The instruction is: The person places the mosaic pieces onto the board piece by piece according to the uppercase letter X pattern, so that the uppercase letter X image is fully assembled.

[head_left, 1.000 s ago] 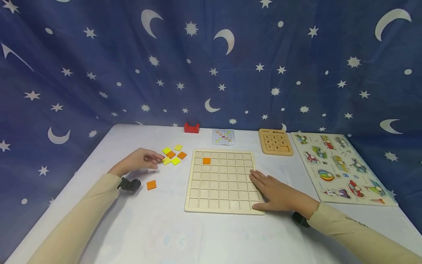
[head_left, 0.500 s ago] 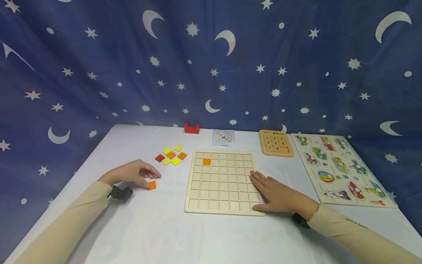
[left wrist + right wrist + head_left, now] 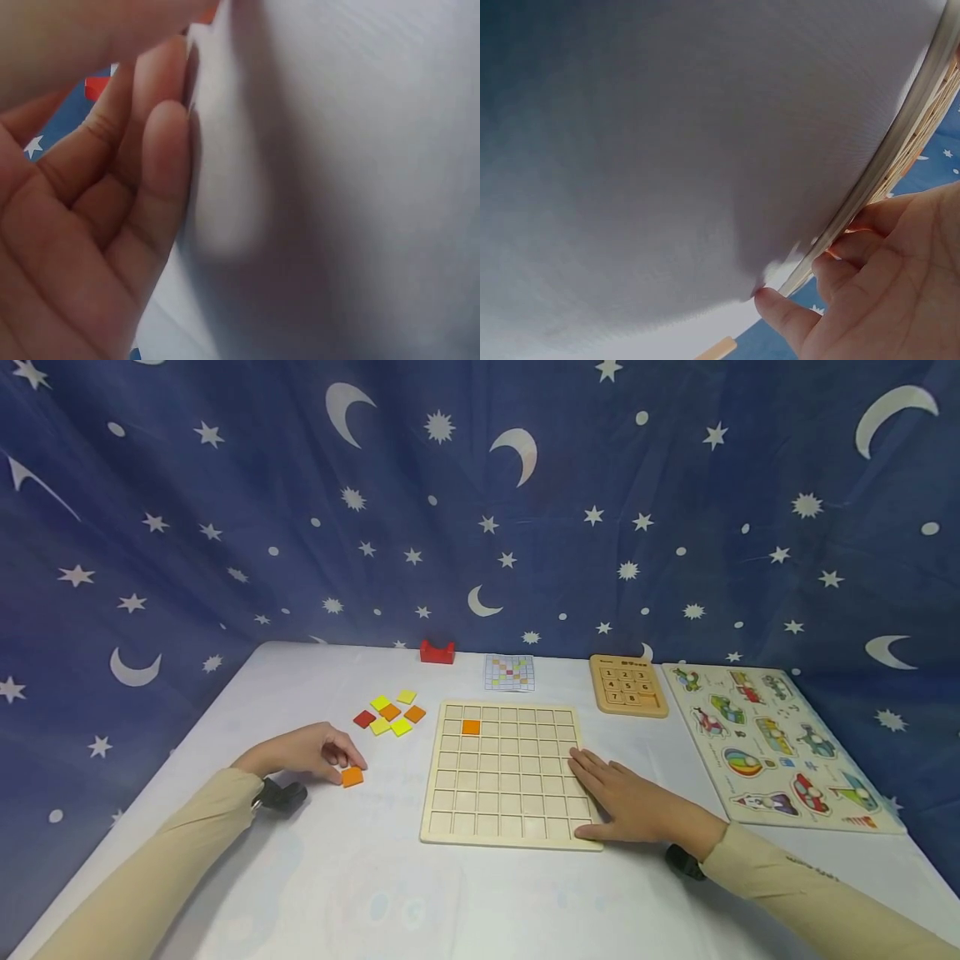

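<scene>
My left hand (image 3: pixel 311 750) pinches an orange square tile (image 3: pixel 352 777) between thumb and index finger, low over the white table left of the board. In the left wrist view the curled fingers (image 3: pixel 161 150) fill the left side and mostly hide the tile. A pale wooden grid board (image 3: pixel 487 781) lies in the middle, one orange tile (image 3: pixel 471 727) set in a cell near its upper left. My right hand (image 3: pixel 626 797) rests with fairly straight fingers on the board's right edge, also visible in the right wrist view along the board's rim (image 3: pixel 870 180).
Beyond the left hand lie several loose yellow and orange tiles (image 3: pixel 390 713) and a red tile (image 3: pixel 364 719). Along the back are a red stand (image 3: pixel 437 652), a coloured pattern card (image 3: pixel 510 673) and a wooden number puzzle (image 3: pixel 628 686). A picture puzzle board (image 3: pixel 780 752) lies at right.
The left hand left the red tile in the pile, came back toward the near orange tile, and now pinches it, shifted slightly to the right. The right hand stayed put.
</scene>
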The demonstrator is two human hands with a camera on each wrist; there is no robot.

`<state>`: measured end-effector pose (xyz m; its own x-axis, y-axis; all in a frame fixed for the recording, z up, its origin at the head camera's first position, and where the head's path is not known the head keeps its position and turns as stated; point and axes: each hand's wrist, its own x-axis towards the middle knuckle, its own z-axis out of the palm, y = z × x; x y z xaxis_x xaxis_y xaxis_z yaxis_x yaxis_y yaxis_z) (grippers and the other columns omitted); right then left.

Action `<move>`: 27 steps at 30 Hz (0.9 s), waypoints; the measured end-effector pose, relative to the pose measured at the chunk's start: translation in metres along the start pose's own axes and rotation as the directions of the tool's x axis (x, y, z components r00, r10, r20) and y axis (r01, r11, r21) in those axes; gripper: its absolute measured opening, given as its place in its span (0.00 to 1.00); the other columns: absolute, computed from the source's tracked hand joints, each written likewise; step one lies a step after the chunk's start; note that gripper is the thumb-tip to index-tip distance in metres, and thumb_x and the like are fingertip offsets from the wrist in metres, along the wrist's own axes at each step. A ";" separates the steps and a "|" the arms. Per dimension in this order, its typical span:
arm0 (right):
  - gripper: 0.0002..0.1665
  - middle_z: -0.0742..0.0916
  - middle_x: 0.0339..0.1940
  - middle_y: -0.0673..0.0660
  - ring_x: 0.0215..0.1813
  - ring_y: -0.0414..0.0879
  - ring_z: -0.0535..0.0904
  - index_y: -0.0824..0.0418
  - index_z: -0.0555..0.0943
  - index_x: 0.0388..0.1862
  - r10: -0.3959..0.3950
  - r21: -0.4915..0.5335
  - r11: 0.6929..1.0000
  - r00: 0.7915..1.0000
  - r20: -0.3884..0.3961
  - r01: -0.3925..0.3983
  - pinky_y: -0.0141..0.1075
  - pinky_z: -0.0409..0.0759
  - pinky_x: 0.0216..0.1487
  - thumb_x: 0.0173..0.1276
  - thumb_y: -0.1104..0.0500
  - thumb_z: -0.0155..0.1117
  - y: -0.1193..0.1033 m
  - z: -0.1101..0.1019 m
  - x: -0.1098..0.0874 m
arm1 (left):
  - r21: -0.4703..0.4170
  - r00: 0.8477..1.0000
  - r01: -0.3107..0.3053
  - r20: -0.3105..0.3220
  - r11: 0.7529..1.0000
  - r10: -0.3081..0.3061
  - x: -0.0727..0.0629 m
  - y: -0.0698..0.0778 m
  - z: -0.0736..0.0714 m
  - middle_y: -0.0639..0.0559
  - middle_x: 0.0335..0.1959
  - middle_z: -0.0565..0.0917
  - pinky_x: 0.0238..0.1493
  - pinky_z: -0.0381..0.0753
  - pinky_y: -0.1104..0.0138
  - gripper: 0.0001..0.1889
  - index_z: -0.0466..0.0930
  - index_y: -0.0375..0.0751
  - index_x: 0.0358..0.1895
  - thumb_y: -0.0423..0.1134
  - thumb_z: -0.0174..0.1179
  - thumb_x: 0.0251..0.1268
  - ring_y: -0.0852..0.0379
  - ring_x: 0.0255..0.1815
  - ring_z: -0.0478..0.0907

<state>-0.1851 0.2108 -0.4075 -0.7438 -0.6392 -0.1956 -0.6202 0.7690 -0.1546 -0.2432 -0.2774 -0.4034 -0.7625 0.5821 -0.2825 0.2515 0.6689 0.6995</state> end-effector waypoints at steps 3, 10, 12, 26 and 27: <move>0.61 0.54 0.77 0.63 0.77 0.58 0.50 0.66 0.50 0.75 -0.001 0.008 1.000 1.000 -0.003 0.001 0.58 0.58 0.70 0.59 0.24 0.47 0.000 0.000 0.000 | 0.004 1.000 0.003 -0.014 1.000 -0.003 0.003 0.001 0.001 0.55 0.30 0.81 0.37 0.77 0.74 0.15 0.86 0.43 0.42 0.28 0.68 0.48 0.61 0.32 0.73; 0.61 0.54 0.77 0.62 0.77 0.58 0.50 0.65 0.49 0.75 0.000 0.003 1.000 1.000 -0.002 0.000 0.57 0.58 0.70 0.59 0.23 0.47 0.000 0.001 0.000 | 0.026 0.997 -0.028 -0.068 0.999 0.030 0.011 0.001 0.003 0.53 0.30 0.82 0.35 0.76 0.74 0.15 0.85 0.40 0.43 0.31 0.69 0.48 0.63 0.31 0.73; 0.61 0.53 0.77 0.62 0.77 0.57 0.49 0.65 0.49 0.75 0.005 0.001 1.000 1.000 -0.002 -0.005 0.57 0.58 0.71 0.59 0.23 0.47 0.000 0.001 0.000 | 0.038 0.995 -0.043 -0.085 0.998 0.046 0.013 0.001 0.004 0.53 0.31 0.82 0.35 0.76 0.75 0.15 0.85 0.40 0.43 0.31 0.70 0.48 0.63 0.31 0.73; 0.60 0.54 0.77 0.62 0.77 0.57 0.49 0.65 0.50 0.75 0.007 0.011 1.000 1.000 0.000 -0.007 0.57 0.57 0.71 0.59 0.24 0.48 -0.001 -0.001 0.000 | 0.119 0.976 -0.034 -0.210 0.992 0.058 0.025 0.012 0.013 0.52 0.29 0.80 0.33 0.77 0.75 0.14 0.84 0.36 0.40 0.31 0.71 0.47 0.62 0.29 0.73; 0.60 0.54 0.77 0.62 0.77 0.57 0.49 0.65 0.49 0.75 0.009 0.012 1.000 1.000 0.002 -0.009 0.56 0.57 0.71 0.59 0.24 0.48 -0.001 -0.001 0.000 | 0.116 0.977 -0.040 -0.206 0.992 0.063 0.025 0.012 0.012 0.52 0.29 0.81 0.34 0.77 0.75 0.14 0.84 0.35 0.41 0.30 0.70 0.47 0.62 0.30 0.73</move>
<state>-0.1852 0.2101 -0.4061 -0.7490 -0.6321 -0.1985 -0.6104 0.7749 -0.1644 -0.2518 -0.2492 -0.4101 -0.8513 0.5157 -0.0967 0.3490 0.6942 0.6295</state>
